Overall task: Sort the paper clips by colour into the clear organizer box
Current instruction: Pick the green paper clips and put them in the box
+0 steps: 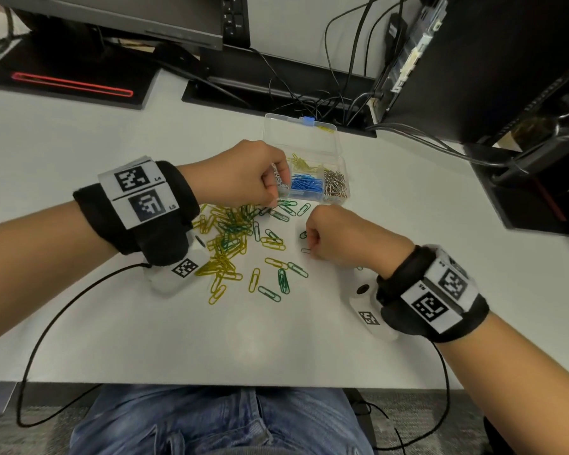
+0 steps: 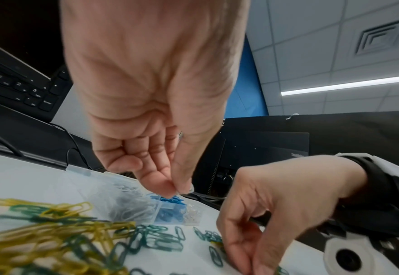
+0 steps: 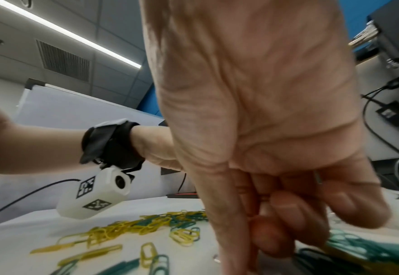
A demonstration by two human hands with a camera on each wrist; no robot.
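Under the left fingertips: the clear plastic organizer box (image 1: 334,165), lid open, lies just beyond the left hand (image 1: 243,174), with white, blue and silver clips in its near compartments and yellow behind.
Left hand: thumb and forefinger pressed together on what looks like a small bunch of white or silver paper clips (image 1: 279,178); the other fingers are curled in.
Right hand: the right hand (image 1: 339,239) is low on the white desk (image 1: 79,152), fingers curled, tips closing on a thin silver wire paper clip (image 1: 306,250); the wrist view is too blurred to confirm a firm pinch.
Loose pile: yellow plastic-coated paper clips (image 1: 222,257) and green plastic-coated paper clips (image 1: 283,280) lie mixed between the two hands and nearer the body than both sets of fingertips.
Step in hand: probably clearing the last pale and silver clips, left hand about to drop, right hand picking.
Next move: the left pinch needs to release squarely over the matching near-left compartment; the right needs a nail edge under the flat wire to lift it.
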